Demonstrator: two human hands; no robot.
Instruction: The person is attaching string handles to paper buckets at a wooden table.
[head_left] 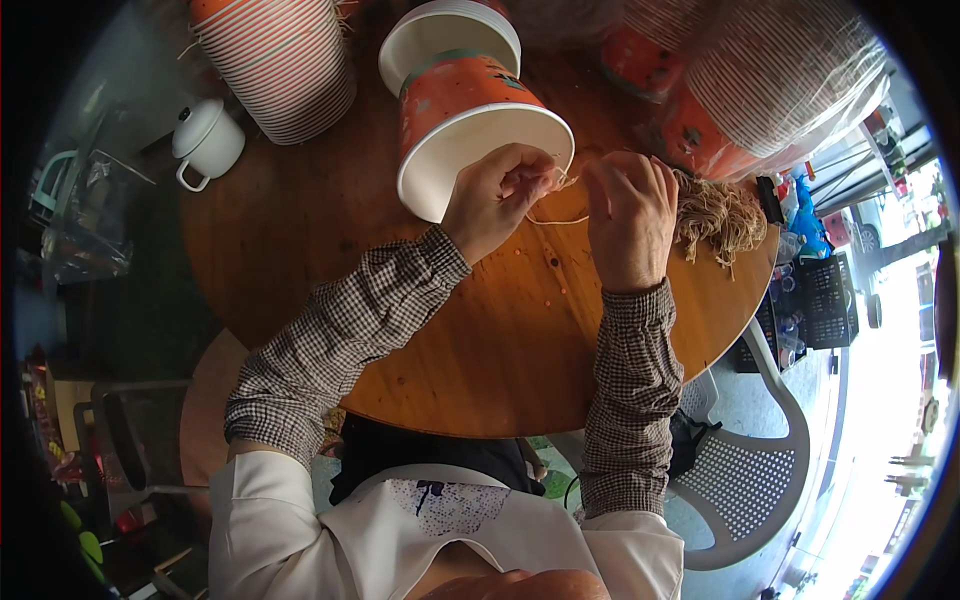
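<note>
My left hand (pixel 497 197) is closed in a pinch on a thin tan string, close to the open mouth of an orange paper bucket (pixel 470 110) with a white inside. The bucket lies tipped on its side, its rim toward me. From the left fingers, the string (pixel 558 221) sags in a loop across to my right hand (pixel 632 220). That hand is curled with its back up, so its fingertips are partly hidden. Just beyond its right side lies a tangled bundle of tan strings (pixel 722 215) at the table's edge.
Behind stands another white-rimmed bucket (pixel 400 62). Tall bucket stacks rise at the back left (pixel 285 70) and, wrapped in clear plastic, at the back right (pixel 770 90). A white lidded mug (pixel 210 145) is at left. The round wooden table (pixel 480 340) curves before me; a grey chair (pixel 745 480) stands right.
</note>
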